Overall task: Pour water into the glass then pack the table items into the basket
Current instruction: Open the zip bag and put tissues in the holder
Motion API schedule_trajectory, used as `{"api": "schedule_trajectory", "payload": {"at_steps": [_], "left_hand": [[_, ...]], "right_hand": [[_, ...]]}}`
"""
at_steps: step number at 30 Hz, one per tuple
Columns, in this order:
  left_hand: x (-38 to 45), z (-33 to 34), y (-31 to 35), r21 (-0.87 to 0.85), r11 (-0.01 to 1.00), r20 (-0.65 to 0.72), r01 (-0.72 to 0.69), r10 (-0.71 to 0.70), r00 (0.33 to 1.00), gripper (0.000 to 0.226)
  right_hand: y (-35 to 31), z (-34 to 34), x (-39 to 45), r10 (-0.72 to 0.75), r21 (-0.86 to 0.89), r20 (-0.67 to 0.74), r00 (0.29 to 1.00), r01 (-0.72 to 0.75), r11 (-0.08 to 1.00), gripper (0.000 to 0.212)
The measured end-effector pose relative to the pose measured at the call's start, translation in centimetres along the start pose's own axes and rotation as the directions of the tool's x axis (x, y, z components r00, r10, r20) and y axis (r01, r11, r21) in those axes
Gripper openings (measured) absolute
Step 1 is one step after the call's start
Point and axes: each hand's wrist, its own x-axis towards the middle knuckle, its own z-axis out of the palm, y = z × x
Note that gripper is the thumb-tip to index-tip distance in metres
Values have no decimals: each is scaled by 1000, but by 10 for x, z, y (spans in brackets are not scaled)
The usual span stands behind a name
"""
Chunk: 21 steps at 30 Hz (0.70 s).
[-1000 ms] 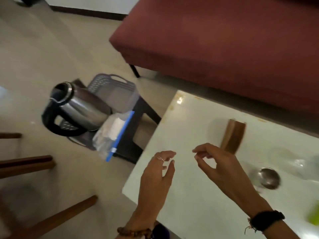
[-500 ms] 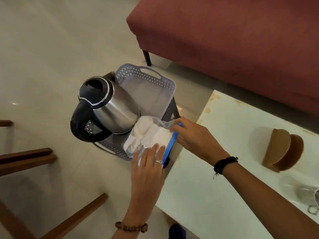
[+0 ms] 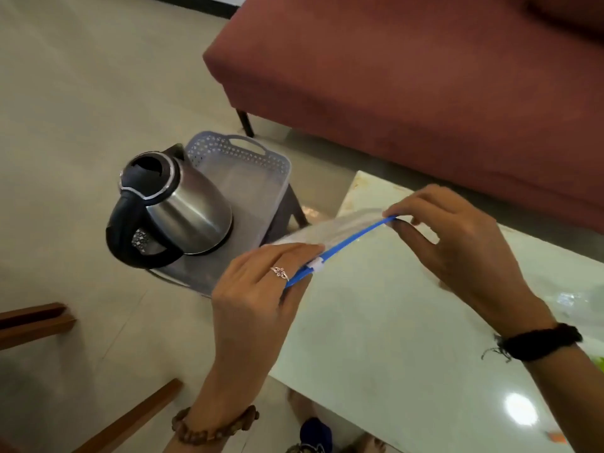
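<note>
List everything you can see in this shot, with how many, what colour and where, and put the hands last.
kettle: one, steel with black handle and lid, standing in the basket.
basket: one, pale grey plastic, on a low dark stand left of the table.
zip bag: one, clear with a blue zip strip and a white slider, held between both hands above the table's left edge.
table: one, glossy white, lower right.
sofa: one, dark red, top right.
wooden chair parts: brown, lower left.
left hand: ring and bead bracelet, grips the bag's near end by the slider.
right hand: black wristband, pinches the bag's far end.
</note>
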Motion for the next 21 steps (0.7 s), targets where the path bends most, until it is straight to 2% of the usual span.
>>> {"api": "schedule_trajectory", "payload": {"at_steps": [3, 7, 12, 15, 21], "left_hand": [[0, 11, 29, 2, 999, 115, -36, 36, 993, 22], [-18, 43, 62, 66, 988, 324, -141, 113, 939, 25], [-48, 81, 89, 64, 965, 447, -253, 199, 872, 31], [-61, 94, 101, 77, 954, 508, -289, 212, 835, 33], [-74, 102, 109, 69, 932, 639, -357, 233, 733, 38]], "right_hand": [[15, -32, -37, 63, -82, 15, 998, -62, 995, 7], [29, -50, -94, 132, -138, 39, 991, -125, 982, 15], [12, -41, -137, -12, -41, 125, 992, 18, 999, 19], [16, -36, -155, -16, -32, 106, 994, 19, 999, 20], [45, -25, -187, -81, -108, 173, 981, 101, 989, 24]]}}
